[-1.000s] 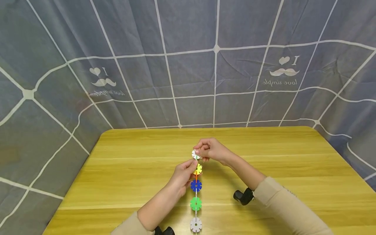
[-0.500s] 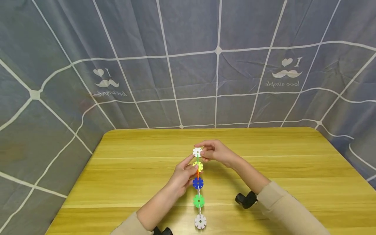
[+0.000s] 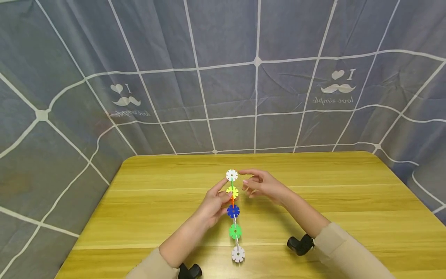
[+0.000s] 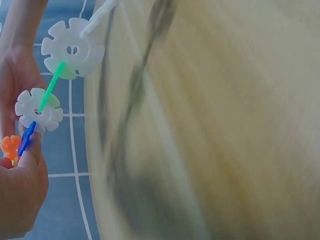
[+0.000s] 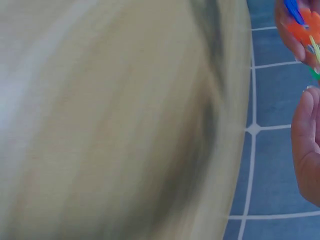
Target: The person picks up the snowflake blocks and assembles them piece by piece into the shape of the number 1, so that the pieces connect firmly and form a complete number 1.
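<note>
My left hand (image 3: 213, 204) pinches a chain of notched plastic snowflake discs near its yellow disc (image 3: 234, 192) and the edge-on orange disc (image 3: 233, 201). A white disc (image 3: 231, 175) tops the chain, joined through a thin green one. Below the grip hang a blue disc (image 3: 233, 211), a green disc (image 3: 235, 231) and a white disc (image 3: 238, 254), linked by edge-on white ones. My right hand (image 3: 266, 186) is apart from the chain with nothing in it, its index fingertip just right of the top disc. In the right wrist view, the orange disc (image 5: 305, 26) shows beside the left fingers.
A wood-grain table (image 3: 146, 217) lies beneath both hands. Behind it hangs a grey-blue curtain (image 3: 230, 89) with white grid lines. Black wrist devices sit at the left wrist (image 3: 189, 271) and right wrist (image 3: 301, 244).
My right hand has let go of the top white disc and moved right, away from it. My left hand keeps hold of the chain, which has risen slightly in the head view.
</note>
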The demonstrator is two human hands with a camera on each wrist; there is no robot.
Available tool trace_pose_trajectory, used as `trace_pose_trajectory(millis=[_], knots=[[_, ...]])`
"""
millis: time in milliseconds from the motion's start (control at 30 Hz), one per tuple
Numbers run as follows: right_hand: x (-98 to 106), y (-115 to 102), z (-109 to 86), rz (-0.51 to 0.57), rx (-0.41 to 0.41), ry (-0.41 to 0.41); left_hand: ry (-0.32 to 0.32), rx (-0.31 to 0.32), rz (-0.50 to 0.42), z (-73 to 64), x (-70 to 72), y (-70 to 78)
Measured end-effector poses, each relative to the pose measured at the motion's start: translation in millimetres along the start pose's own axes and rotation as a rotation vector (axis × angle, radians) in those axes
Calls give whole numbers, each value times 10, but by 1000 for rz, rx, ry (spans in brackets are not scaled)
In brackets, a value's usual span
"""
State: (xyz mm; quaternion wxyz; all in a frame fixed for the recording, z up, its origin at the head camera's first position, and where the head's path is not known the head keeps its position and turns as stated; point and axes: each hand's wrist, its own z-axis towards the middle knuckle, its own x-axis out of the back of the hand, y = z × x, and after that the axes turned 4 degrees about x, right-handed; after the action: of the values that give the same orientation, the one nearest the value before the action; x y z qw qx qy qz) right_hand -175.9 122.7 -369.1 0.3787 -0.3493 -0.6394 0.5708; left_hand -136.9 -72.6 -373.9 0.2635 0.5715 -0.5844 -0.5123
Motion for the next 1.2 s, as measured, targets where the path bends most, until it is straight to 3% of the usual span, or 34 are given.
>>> trace_pose_trajectory(millis=[133, 333, 600, 1000, 1200], knots=[[-9, 100, -96, 55, -29, -4, 21, -16, -12, 58, 8, 72], [-124, 235, -262, 169, -67, -104, 44, -28, -56, 154, 14, 156], [-310, 318, -379, 245, -39, -152, 15, -89, -20, 314, 36, 180], [-383, 368, -266, 219, -12, 40, 77, -26, -197, 556, -51, 170], [-385, 376, -213, 185, -17, 118, 55, -50, -174, 660, -23, 154]])
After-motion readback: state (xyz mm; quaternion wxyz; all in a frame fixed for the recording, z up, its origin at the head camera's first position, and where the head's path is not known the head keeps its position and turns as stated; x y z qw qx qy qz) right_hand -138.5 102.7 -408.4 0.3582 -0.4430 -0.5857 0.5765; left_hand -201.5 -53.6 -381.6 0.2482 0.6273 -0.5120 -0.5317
